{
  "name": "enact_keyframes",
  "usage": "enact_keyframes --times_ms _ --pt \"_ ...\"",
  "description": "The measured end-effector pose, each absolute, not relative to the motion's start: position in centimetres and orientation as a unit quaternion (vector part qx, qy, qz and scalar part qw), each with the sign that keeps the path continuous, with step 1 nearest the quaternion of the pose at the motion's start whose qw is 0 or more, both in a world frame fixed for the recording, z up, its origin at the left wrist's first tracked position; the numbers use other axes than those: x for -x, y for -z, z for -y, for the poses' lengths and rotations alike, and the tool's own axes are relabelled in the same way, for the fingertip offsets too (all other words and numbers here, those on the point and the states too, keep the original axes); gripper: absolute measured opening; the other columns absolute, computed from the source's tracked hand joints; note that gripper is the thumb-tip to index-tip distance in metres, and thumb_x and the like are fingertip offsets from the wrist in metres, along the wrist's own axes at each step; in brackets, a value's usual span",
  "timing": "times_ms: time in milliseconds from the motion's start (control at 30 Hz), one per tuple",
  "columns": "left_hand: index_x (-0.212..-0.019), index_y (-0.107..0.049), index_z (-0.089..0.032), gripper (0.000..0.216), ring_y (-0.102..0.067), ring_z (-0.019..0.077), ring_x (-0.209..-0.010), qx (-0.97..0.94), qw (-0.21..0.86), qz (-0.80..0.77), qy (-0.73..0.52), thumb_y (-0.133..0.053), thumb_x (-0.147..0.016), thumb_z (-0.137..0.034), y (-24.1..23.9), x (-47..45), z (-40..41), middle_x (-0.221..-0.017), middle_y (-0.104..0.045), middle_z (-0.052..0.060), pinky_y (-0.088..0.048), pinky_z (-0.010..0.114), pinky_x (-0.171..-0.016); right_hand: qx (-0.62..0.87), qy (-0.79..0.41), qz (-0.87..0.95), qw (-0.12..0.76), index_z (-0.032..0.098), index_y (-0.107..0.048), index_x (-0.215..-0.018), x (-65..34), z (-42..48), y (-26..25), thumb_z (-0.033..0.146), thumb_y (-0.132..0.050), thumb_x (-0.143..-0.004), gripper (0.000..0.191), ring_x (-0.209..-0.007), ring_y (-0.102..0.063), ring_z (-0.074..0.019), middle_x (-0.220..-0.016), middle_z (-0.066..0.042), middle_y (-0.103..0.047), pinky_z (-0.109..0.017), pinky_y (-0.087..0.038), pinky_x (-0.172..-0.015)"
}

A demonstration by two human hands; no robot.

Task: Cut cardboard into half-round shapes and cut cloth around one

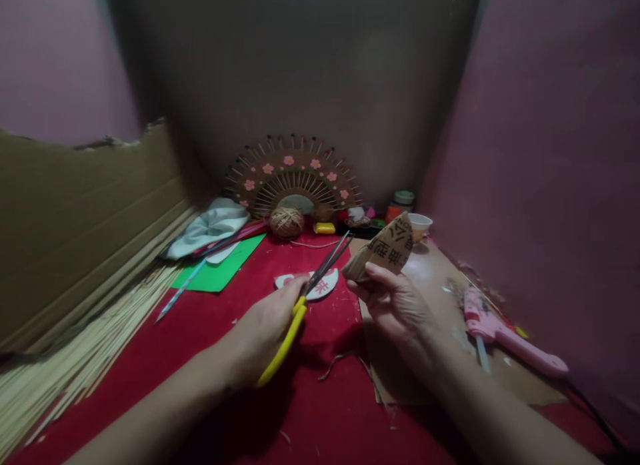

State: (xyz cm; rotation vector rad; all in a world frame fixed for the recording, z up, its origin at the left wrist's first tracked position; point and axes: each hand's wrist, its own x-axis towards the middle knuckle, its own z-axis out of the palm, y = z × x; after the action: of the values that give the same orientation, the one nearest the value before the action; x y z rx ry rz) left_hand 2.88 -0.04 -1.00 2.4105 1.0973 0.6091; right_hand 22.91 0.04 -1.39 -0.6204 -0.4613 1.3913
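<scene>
Yellow-handled scissors (281, 345) sit in the person's L hand (270, 331), fingers closed round the handles, nearer the wearer than the twine ball (287, 221), which serves as ref pt. Blades point up & away, slightly parted at the tips, w/ a gap showing btwn them & a folded-looking cardboard piece (383, 251). That piece, pointed at top & printed w/ dark characters, is to the R of the ball & nearer the wearer, held up off the surface; R hand (400, 308) pinches its lower edge, thumb on the near face.

On the red cloth (325, 398), just nearer than the ball, lies a white piece w/ red marks (327, 286), partly hidden by L hand & scissors. Yellow packet (325, 228) is just R of the ball; white bowl (420, 222) farther R. Brown fan w/ pink flowers (301, 160) stands behind the ball. L of it: pale cloth (210, 225), green sheet (220, 268), striped pencil (181, 290), then a spread of thin sticks (75, 368), nearer the wearer. Well R of the ball, also nearer: flat cardboard sheet (440, 298) w/ a pink glue gun (515, 345) on it.
</scene>
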Motion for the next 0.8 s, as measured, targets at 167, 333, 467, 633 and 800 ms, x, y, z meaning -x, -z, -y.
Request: enact_keyframes --times_ms 167,333,467,633,800 --pt "-0.131 -0.033 -0.020 0.045 -0.047 0.0254 -0.117 -0.882 0.166 -0.393 -0.199 -0.035 -0.086 -0.024 1.5 -3.4 0.3 -0.127 -0.049 0.013 -0.038 0.041 -0.096 0.249 -0.621 0.216 0.711 0.015 -0.066 -0.078 -23.3 -0.4 1.9 0.005 -0.065 -0.065 0.016 -0.069 -0.066 -0.0178 -0.073 -0.002 -0.071 -0.045 -0.052 -0.082" --pt "-0.133 -0.031 -0.016 0.047 -0.048 0.0264 -0.115 -0.879 0.131 -0.414 -0.195 -0.033 -0.087 -0.024 2.8 -3.6 0.1 -0.124 -0.051 0.016 -0.041 0.044 -0.094 0.229 -0.638 0.214 0.703 0.015 -0.065 -0.074 -23.3 -0.6 2.1 0.005 -0.062 -0.067 0.012 -0.069 -0.065 -0.0166 -0.076 -0.003 -0.071 -0.046 -0.049 -0.087" --pt "-0.133 -0.030 -0.016 0.048 -0.049 0.0266 -0.115 -0.882 0.134 -0.404 -0.204 -0.034 -0.086 -0.021 2.6 -3.9 0.2 -0.125 -0.051 0.017 -0.041 0.043 -0.094 0.220 -0.659 0.193 0.693 0.015 -0.064 -0.078 -22.9 -0.5 2.2 0.003 -0.060 -0.067 0.017 -0.070 -0.065 -0.0166 -0.073 -0.002 -0.070 -0.045 -0.049 -0.088" --pt "-0.133 -0.031 -0.016 0.050 -0.052 0.0274 -0.112 -0.877 0.147 -0.404 -0.215 -0.037 -0.084 -0.019 2.3 -4.0 0.4 -0.123 -0.054 0.016 -0.043 0.044 -0.092 0.230 -0.657 0.195 0.691 0.016 -0.064 -0.079 -22.6 -0.4 2.3 0.004 -0.061 -0.065 0.018 -0.073 -0.065 -0.0174 -0.073 -0.002 -0.070 -0.045 -0.048 -0.088" --pt "-0.131 -0.035 -0.017 0.048 -0.053 0.0271 -0.111 -0.868 0.147 -0.413 -0.233 -0.037 -0.083 -0.020 3.1 -4.1 0.4 -0.122 -0.055 0.015 -0.045 0.043 -0.090 0.225 -0.663 0.186 0.689 0.016 -0.064 -0.080 -22.5 -0.4 2.6 0.003 -0.060 -0.067 0.019 -0.075 -0.065 -0.0173 -0.076 -0.002 -0.071 -0.044 -0.049 -0.089"
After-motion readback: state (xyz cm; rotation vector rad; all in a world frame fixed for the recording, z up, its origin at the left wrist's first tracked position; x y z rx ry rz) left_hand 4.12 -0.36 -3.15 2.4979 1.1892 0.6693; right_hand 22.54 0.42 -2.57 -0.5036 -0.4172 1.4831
